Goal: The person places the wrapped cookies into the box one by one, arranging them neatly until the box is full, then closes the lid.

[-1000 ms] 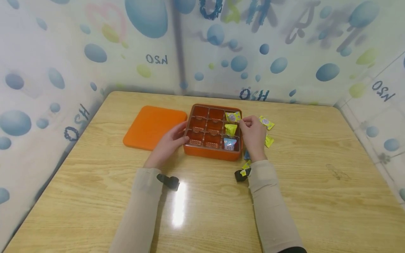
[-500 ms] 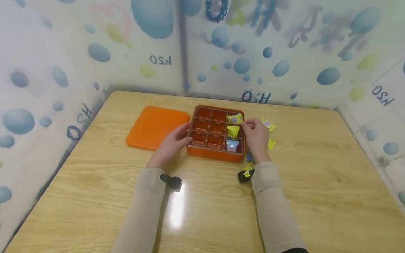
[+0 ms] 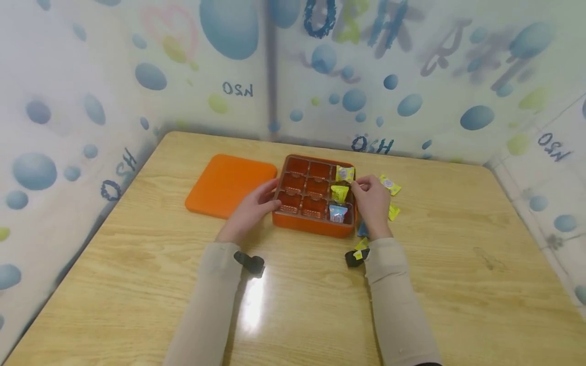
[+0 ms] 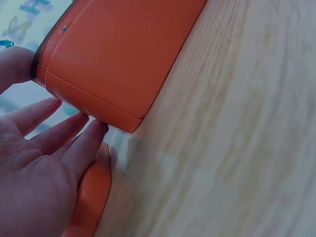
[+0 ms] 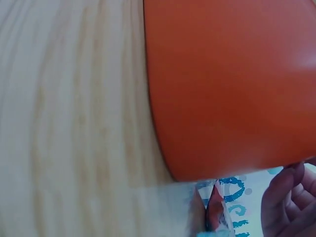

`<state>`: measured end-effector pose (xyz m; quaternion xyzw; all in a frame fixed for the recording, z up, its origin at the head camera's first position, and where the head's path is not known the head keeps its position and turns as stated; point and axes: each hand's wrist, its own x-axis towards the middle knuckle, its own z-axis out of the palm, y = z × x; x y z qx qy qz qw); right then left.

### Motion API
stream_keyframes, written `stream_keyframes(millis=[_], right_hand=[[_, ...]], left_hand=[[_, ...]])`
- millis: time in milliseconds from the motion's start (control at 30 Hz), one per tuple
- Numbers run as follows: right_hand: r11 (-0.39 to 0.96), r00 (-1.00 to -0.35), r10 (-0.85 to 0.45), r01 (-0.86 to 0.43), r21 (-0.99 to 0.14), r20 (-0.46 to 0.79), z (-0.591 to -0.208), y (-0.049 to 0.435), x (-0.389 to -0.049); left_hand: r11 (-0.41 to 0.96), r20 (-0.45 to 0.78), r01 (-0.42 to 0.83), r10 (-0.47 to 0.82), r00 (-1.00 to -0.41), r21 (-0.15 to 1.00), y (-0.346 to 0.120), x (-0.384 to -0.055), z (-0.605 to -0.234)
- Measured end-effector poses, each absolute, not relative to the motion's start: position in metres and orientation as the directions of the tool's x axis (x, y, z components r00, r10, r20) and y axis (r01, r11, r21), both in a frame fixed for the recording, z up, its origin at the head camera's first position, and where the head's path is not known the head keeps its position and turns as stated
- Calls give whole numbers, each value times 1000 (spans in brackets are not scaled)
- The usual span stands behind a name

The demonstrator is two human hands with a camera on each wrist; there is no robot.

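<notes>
An orange square box with a clear nine-compartment insert sits mid-table. Its right column holds a yellow wrapped candy at the back, another yellow candy in the middle and a blue candy in front. My left hand rests against the box's left side, thumb at the rim; the left wrist view shows its long fingers nearly straight. At the right rim, my right hand has curled fingers and appears to pinch the back yellow candy. Its fingertips are partly hidden behind the box in the right wrist view.
An orange lid lies left of the box. Loose wrapped candies lie right of it: a yellow one, another yellow one, and a blue one partly hidden by the right hand. A patterned wall stands behind the table.
The back yellow candy has turned and shifted slightly within its compartment, with my right fingertips staying at it. My left hand keeps its place on the box. The whole view has drifted slightly.
</notes>
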<state>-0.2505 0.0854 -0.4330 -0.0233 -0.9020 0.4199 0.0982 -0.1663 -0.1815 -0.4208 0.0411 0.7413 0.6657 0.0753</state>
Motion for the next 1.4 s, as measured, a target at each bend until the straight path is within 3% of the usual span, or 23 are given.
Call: stream_keyframes(millis=[300,667,1000,1400], right_hand=[[607,-989,52,-81,-790,141,-437,91,-251],[499,-999,-5,-35,-866,37,-424,100,-244],[473,-990,-48,-142,-869,136,-378,117,-228],[601,-984,-151,-165,-782,92,-380,136,-203]], left_hand=[[136,-54,-35,145,-988,990,-187,-176,-442],[162,-48,-25,138,-989,986,-186,-178,-443],[149,-36,-13,149,-988,989,-185,-180,-441],[142,-69,-47,152,-986,989,-176,-167,-416]])
